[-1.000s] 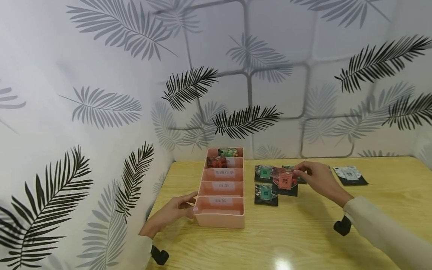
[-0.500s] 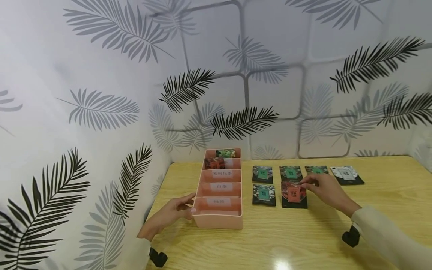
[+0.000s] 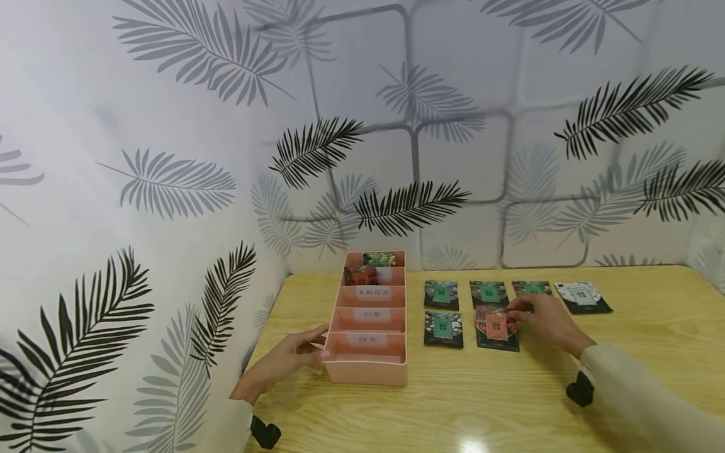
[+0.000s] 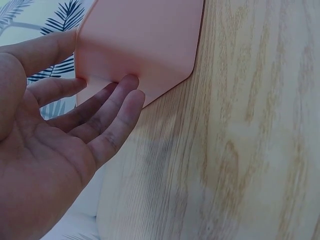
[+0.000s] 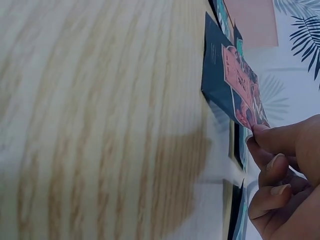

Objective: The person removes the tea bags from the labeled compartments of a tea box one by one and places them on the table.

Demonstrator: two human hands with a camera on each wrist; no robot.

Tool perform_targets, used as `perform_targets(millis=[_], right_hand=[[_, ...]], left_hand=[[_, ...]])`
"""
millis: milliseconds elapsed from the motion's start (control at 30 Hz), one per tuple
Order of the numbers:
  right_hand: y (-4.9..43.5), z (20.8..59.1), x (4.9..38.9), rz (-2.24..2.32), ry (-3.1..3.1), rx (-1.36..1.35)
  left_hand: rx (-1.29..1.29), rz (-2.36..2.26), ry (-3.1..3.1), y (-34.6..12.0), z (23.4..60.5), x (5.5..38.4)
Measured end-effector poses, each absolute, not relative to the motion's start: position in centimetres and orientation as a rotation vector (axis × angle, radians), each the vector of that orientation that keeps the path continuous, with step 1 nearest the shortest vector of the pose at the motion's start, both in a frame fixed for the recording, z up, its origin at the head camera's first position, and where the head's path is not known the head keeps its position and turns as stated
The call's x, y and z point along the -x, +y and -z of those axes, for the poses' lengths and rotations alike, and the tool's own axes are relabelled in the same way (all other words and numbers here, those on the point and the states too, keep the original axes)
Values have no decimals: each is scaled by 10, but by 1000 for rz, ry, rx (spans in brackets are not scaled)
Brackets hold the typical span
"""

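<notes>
My right hand [image 3: 546, 318] pinches the edge of a red-and-black tea packet [image 3: 496, 327] between thumb and fingers. In the right wrist view, this tea packet [image 5: 235, 80] is tilted, with its lower edge close to the table. My left hand [image 3: 291, 360] touches the near left corner of a pink compartment box [image 3: 367, 372]. Its fingers are relaxed against the box's outer wall [image 4: 140, 40] in the left wrist view. A red packet [image 3: 360, 275] and a green packet [image 3: 379, 258] lie in the two far compartments; the three nearer ones show only labels.
Behind the held packet are two green-labelled packets [image 3: 489, 294] [image 3: 531, 287]. Two more green-labelled packets, one far [image 3: 441, 294] and one near [image 3: 443, 329], lie right of the box. A white-and-black packet [image 3: 583, 297] is at the far right. Patterned walls border the wooden table [image 3: 453, 402].
My right hand has carried the red packet right and nearer, off the green-labelled packets it partly covered. Over the last half second it tilted slightly. My left hand stays at the box.
</notes>
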State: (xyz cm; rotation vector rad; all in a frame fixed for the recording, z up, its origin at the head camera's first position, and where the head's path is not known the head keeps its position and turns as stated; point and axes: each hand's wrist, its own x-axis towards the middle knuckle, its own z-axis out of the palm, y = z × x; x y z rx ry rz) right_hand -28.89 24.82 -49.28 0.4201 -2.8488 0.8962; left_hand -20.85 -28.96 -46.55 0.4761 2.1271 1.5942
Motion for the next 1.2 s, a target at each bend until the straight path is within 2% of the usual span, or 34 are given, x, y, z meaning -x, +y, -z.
perform_targets(millis=[500, 1200], right_hand=[[250, 502, 295, -912, -2882, -462], [247, 486, 296, -858, -2822, -494]], left_hand=[[-508, -1598, 2128, -290, 468, 211], [-498, -1589, 2133, -288, 465, 210]])
